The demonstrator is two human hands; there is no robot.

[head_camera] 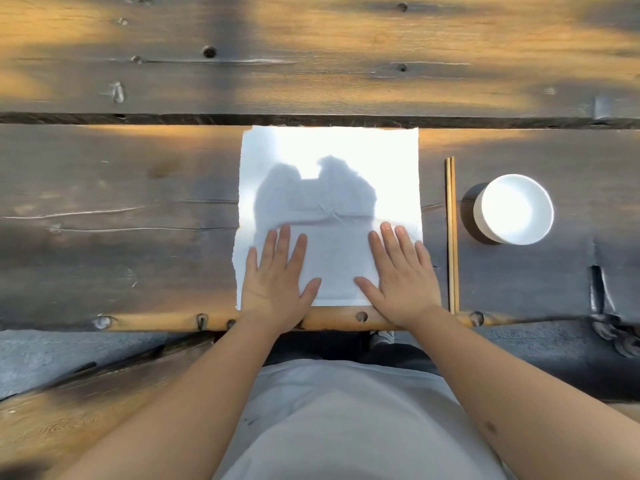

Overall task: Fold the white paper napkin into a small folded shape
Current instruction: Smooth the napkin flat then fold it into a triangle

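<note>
Head view: the white paper napkin (329, 188) lies unfolded and flat at the near edge of the wooden table (121, 237). The left hand (277, 278) and right hand (401, 275) press palms-down on its near corners, fingers spread, gripping nothing. Chopsticks (452, 237) and a white bowl (512, 209) lie rightward. No writing shows.

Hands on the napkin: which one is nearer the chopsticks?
The right hand. It lies flat on the napkin's right side, close to the chopsticks; the left hand rests farther away.
</note>
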